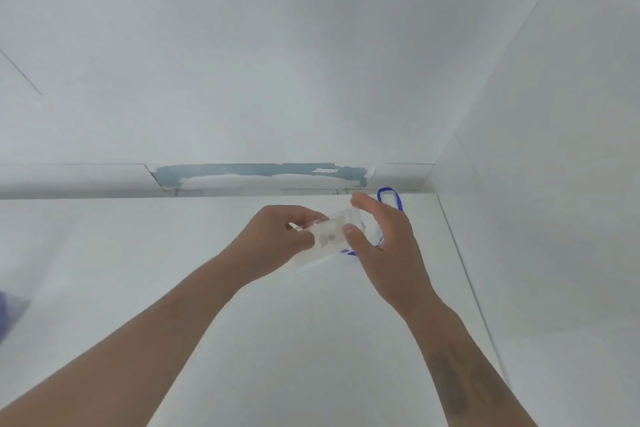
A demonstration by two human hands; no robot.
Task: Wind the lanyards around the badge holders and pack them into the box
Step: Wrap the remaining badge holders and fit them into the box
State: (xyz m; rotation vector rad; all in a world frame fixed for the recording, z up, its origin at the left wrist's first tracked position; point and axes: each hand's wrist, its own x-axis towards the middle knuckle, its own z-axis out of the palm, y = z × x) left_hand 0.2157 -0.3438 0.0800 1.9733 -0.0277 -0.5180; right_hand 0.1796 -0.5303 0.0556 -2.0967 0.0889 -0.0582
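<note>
Head view shows both forearms reaching out over a white table [311,340]; left hand [277,236] pinches one end of the clear badge holder [327,241], right hand [381,239] grips the other with thumb and curled fingers; beyond, the blue lanyard [389,199] loops loose and may slip or tangle; no box visible.
</note>
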